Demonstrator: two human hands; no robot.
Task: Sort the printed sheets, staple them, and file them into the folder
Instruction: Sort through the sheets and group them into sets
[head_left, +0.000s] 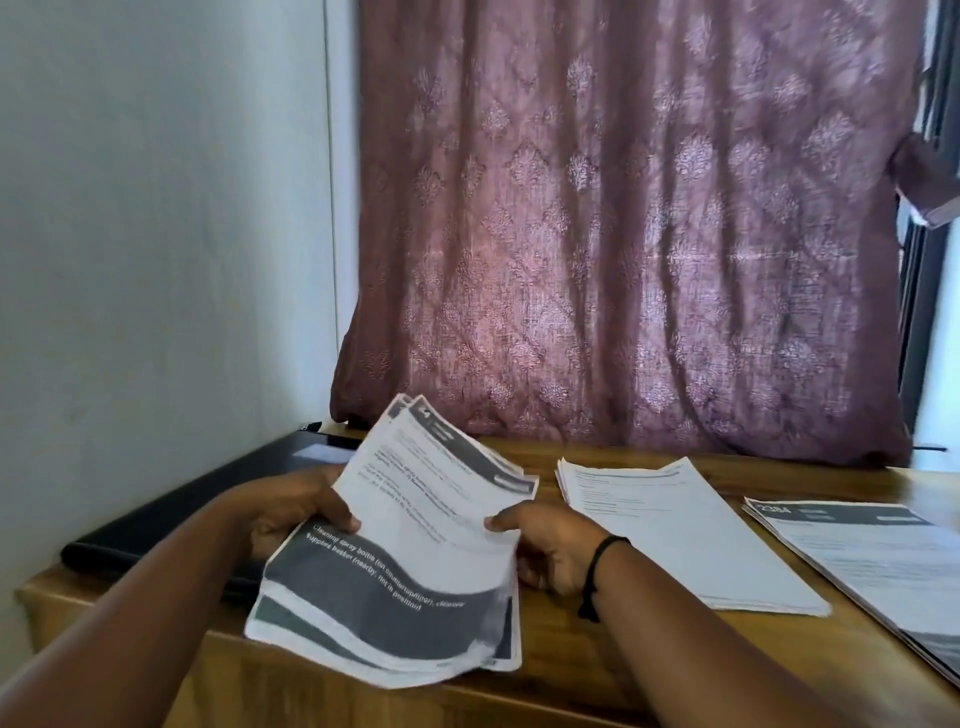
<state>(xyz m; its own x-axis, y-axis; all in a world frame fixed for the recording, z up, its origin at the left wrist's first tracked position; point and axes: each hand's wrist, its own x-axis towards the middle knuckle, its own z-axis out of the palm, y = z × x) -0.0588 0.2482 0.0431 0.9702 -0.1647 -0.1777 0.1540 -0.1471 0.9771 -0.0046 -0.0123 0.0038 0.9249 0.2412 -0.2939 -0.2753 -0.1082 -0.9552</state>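
Wooden table (597, 691), mauve patterned curtain (623, 234) behind it, pale wall (156, 208) at left

Looks like a room in someone's home, used as a makeshift desk spot. Patterned mauve curtain (623, 234) hangs over a window from 12 to 2 o'clock, plain painted wall (156, 208) at 10. Wooden table (623, 665) pushed into the corner, closed black laptop (171, 519) at 9, paper stacks (691, 535) at 3.

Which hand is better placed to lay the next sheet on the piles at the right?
Probably the right hand: it pinches the held sheets nearest the white pile; the left hand is farther.
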